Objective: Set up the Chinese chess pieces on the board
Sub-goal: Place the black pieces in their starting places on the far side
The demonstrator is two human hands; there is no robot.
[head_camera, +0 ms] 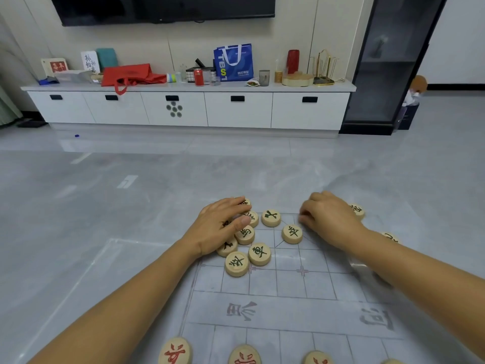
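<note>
A thin see-through chess board sheet (288, 285) with red grid lines lies on the grey floor. Several round wooden pieces with dark characters are bunched at its far left, among them one at the front (237, 263) and one nearer the middle (292, 233). My left hand (223, 224) lies flat over that bunch, fingers straight, touching the pieces beneath. My right hand (328, 219) hovers at the far right of the board with fingers curled; what it holds, if anything, is hidden. Pieces with red characters (175, 352) line the near edge.
More pieces lie beside my right hand (357, 210) and behind my right forearm (391, 236). A long white TV cabinet (183, 109) with bags and cans stands across the room, a dark glass cabinet (388, 74) to its right. Grey tiled floor surrounds the board.
</note>
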